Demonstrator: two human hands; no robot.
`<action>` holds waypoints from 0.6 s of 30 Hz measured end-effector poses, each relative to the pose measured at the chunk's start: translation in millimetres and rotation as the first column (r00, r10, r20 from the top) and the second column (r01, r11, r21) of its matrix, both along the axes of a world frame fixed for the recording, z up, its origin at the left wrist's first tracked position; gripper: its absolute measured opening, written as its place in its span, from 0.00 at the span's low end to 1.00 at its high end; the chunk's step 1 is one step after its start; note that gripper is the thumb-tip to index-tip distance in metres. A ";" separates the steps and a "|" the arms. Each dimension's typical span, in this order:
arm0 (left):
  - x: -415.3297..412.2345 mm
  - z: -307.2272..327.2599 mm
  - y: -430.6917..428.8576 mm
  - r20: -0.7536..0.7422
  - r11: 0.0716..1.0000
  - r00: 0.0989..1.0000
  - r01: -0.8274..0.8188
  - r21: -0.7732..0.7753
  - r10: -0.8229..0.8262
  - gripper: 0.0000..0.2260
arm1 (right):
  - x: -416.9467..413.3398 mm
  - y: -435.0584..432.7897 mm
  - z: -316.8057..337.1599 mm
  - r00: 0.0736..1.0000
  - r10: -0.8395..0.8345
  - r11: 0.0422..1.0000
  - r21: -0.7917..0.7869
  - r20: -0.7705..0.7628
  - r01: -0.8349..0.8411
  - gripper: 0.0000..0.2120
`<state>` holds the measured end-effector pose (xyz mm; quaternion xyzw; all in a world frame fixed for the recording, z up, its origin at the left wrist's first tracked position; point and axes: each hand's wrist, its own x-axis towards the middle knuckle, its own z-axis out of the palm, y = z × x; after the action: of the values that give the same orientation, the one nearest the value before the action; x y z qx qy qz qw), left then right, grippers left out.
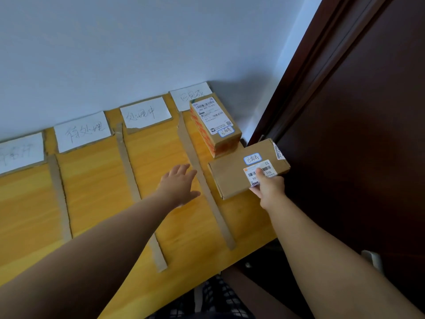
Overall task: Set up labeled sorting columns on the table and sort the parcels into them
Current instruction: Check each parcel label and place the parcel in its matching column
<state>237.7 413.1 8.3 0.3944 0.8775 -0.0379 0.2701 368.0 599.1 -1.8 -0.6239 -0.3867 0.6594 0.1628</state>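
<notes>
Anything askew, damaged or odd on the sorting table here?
Mostly tidy. The flat parcel in the right hand sits skewed and overhangs the table edge by the door; the cardboard divider strips have ragged, torn edges.

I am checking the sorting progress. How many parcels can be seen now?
2. One small box stands at the back of the rightmost column, near the wall. One flat box lies in front of it, gripped by the right hand. Others may be outside the view.
</notes>
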 end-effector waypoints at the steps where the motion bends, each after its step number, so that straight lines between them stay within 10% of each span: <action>1: 0.5 -4.9 4.3 -0.010 0.999 0.999 0.033 -0.030 -0.033 0.33 | -2.4 2.6 -4.5 1.000 0.004 1.000 -0.018 0.003 -0.004 0.20; 18: 6.1 -41.8 20.6 -0.012 0.988 0.997 0.072 -0.139 -0.074 0.37 | -21.6 12.9 -30.3 0.981 0.147 0.989 -0.033 0.123 -0.144 0.31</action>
<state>243.8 433.8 -33.5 0.4061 0.8601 -0.1118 0.2879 346.3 612.0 -32.0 -0.6359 -0.4328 0.6337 0.0820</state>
